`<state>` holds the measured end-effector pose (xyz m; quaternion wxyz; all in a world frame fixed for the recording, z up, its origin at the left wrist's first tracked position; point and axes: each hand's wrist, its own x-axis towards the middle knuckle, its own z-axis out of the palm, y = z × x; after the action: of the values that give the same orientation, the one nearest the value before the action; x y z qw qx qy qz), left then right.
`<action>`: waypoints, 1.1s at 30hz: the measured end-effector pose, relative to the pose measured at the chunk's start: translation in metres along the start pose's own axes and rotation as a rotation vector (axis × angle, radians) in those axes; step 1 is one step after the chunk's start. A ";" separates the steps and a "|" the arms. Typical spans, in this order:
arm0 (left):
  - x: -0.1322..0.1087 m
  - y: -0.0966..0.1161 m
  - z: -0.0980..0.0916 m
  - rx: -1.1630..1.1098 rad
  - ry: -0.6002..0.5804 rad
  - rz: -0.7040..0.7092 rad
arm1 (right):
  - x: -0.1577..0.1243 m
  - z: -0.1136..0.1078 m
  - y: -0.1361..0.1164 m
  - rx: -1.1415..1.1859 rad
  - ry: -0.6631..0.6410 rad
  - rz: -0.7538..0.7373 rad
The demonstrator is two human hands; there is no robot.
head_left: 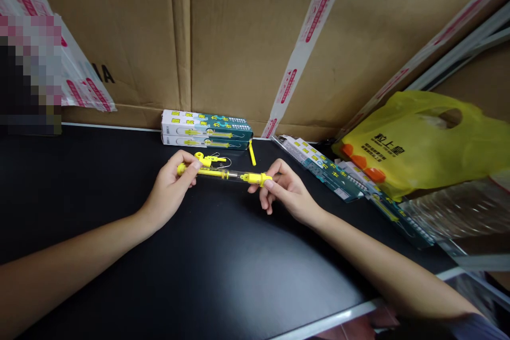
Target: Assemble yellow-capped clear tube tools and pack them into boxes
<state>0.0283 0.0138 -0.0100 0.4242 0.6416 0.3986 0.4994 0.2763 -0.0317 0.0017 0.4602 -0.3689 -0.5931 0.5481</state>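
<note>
Between my two hands a clear tube spring scale (229, 174) with yellow ends is held nearly level above the black table. My left hand (172, 179) is closed round its left end, thumb on the tube. My right hand (285, 191) pinches the yellow fitting at the right end between thumb and finger, the other fingers curled loosely below. Just behind the tube lie yellow parts with a thin wire hook (207, 159). A separate yellow stick (252, 153) leans or lies by the corner of the stacked boxes; which of these I cannot tell.
Stacked spring scale boxes (205, 130) stand at the back against a large cardboard carton (239, 37). More flat boxes (322, 167) lie at the right. A yellow plastic bag (422, 143) and clear plastic packaging (458, 207) sit beyond them. The black table (215, 276) has a pale edge.
</note>
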 end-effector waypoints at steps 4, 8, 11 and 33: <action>-0.003 0.003 -0.001 0.238 -0.036 0.094 | 0.002 -0.003 0.001 0.053 0.005 0.048; -0.007 0.007 0.001 0.372 -0.183 0.182 | 0.003 -0.006 0.002 0.088 -0.025 0.101; -0.009 0.007 0.002 0.421 -0.293 0.182 | 0.004 -0.006 -0.001 0.095 -0.011 0.091; -0.026 0.034 0.023 0.579 -0.294 0.566 | 0.004 0.039 -0.034 -0.183 -0.074 -0.172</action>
<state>0.0493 -0.0248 0.0107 0.1253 0.8826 0.2658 0.3670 0.2399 -0.0445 0.0367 0.4478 -0.3366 -0.6865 0.4636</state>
